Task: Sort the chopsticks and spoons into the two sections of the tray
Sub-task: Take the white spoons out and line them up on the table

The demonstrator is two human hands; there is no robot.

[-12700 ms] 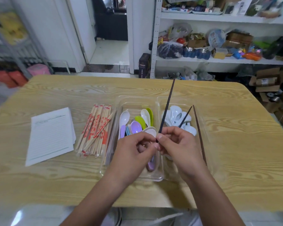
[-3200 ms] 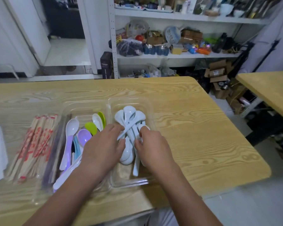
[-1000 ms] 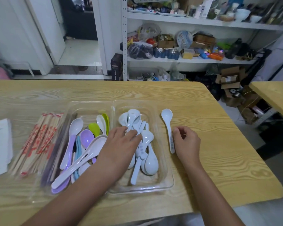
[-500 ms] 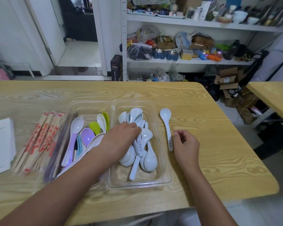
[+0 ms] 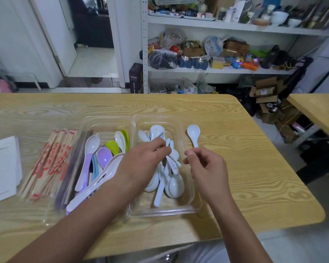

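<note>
My left hand [image 5: 141,164] is at the middle of the frame, reaching down into the right section of the clear tray [image 5: 160,212]. Its fingers are curled, and the thumb and fingertips pinch at a handle in the pile of white spoons [image 5: 174,185] that fills that section. My right hand [image 5: 207,168] is just right of the tray, over the table [image 5: 235,158], with its fingers curled in and the thumb tucked against them. A single white spoon [image 5: 193,132] lies on the wood just beside the tray's right wall, bowl toward the top of the frame. Its handle runs down behind my right fingers, and I cannot tell whether I am gripping it or only covering it.

The tray's left section holds the coloured spoons [image 5: 104,158]: purple, green, blue and a few white ones, heaped loosely, with one long white handle sticking out toward the lower left. A few dark chopsticks [image 5: 70,171] lie along the tray's left wall; whether inside or outside it I cannot say. Left of them, on the table, is a bundle of wrapped chopsticks [image 5: 49,164] with red print. A sheet of paper [image 5: 2,168] lies at the left edge of the frame. Cluttered shelves [image 5: 217,71] stand at the upper right.
</note>
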